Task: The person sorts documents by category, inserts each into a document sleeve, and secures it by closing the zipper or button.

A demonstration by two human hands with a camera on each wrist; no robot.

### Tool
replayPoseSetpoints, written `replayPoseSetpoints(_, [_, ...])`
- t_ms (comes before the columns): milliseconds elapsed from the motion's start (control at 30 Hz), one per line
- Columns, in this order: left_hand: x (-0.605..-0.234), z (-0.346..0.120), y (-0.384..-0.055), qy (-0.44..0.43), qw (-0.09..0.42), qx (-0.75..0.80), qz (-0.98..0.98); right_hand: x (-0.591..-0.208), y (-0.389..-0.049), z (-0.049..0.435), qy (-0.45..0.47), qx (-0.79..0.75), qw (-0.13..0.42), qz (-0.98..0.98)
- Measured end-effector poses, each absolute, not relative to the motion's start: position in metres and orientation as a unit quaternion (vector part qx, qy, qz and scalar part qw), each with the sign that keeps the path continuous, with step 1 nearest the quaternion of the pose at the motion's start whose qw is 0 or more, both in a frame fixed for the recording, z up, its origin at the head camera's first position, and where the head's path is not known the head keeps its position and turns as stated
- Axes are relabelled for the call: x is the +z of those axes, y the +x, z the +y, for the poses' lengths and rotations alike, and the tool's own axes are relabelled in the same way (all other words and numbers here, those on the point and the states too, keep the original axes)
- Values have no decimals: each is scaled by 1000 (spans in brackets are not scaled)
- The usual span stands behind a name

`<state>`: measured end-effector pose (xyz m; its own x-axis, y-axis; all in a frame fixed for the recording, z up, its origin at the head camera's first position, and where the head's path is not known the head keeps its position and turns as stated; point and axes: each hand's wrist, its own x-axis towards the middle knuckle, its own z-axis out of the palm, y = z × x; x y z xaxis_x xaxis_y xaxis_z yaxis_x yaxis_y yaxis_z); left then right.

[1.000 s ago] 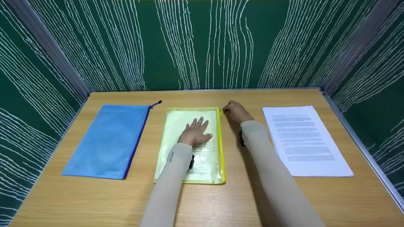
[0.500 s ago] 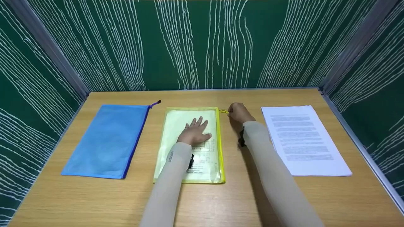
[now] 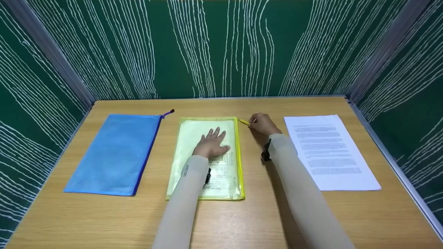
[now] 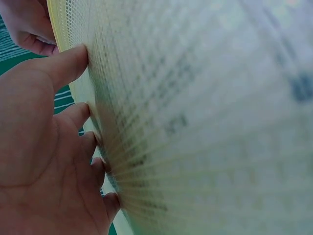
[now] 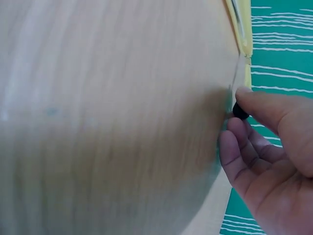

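Observation:
A translucent yellow zip pouch (image 3: pixel 239 155) with printed sheets inside lies flat in the middle of the table. My left hand (image 3: pixel 210 145) rests on it, fingers spread; in the left wrist view the fingertips (image 4: pixel 80 56) touch its mesh surface. Beyond the pouch's top right corner, my right hand (image 3: pixel 263 123) pinches the yellow zipper pull (image 3: pixel 244 122), which stretches out from the zip. The right wrist view shows the pull's black end (image 5: pixel 239 111) between thumb and fingers, close over the wood.
To the left lies a blue zip pouch (image 3: pixel 114 155) with a purple pull (image 3: pixel 168 113) at its top right corner. On the right is a stack of printed paper (image 3: pixel 327 152), partly overlapped by my right sleeve. Green walls with white lines enclose the wooden table (image 3: pixel 86 221).
My right hand has moved a little right and nearer from the pouch's corner, and the yellow pull now extends out straight. My left hand stays in place on the pouch.

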<state>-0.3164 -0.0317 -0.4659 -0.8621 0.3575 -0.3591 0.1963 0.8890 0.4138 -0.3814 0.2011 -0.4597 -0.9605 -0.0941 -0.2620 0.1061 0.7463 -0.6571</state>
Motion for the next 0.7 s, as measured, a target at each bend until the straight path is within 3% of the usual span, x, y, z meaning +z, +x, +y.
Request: replayPoseSetpoints(700, [-462,-31,-314,145,223,188,945,-467,-368,204,-11,-391,117,913])
